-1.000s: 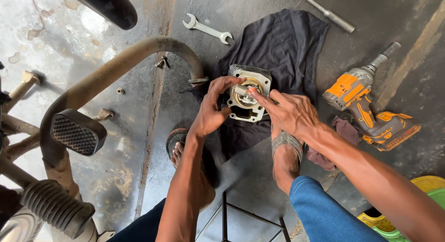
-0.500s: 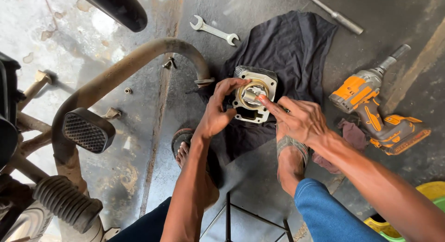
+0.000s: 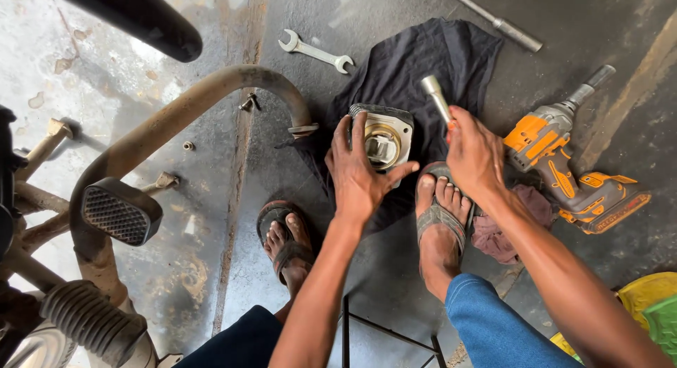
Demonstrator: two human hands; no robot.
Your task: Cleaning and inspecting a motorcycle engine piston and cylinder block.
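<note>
Nearest the camera, two sandalled feet point(image 3: 438, 220) rest on the concrete floor point(image 3: 317, 269), one each side of the left forearm. Just beyond them, the left hand point(image 3: 360, 172) lies spread over the near edge of a metal engine cylinder point(image 3: 384, 136); its fingers point(image 3: 343, 136) are loose and splayed, touching the block's left side, the thumb reaching toward its lower right corner. The cylinder sits on a black cloth point(image 3: 423, 64), its round bore facing up at the camera.

To the right, the right hand point(image 3: 476, 153) is clenched around a metal rod-shaped tool point(image 3: 436, 96). The tool's long axis runs from the fist up and slightly left, its blunt end pointing away over the cloth, just beside the cylinder.

Further right lies an orange power driver point(image 3: 564, 163). Beyond the cloth lie a wrench point(image 3: 315, 52) and a steel bar point(image 3: 493, 19).
</note>
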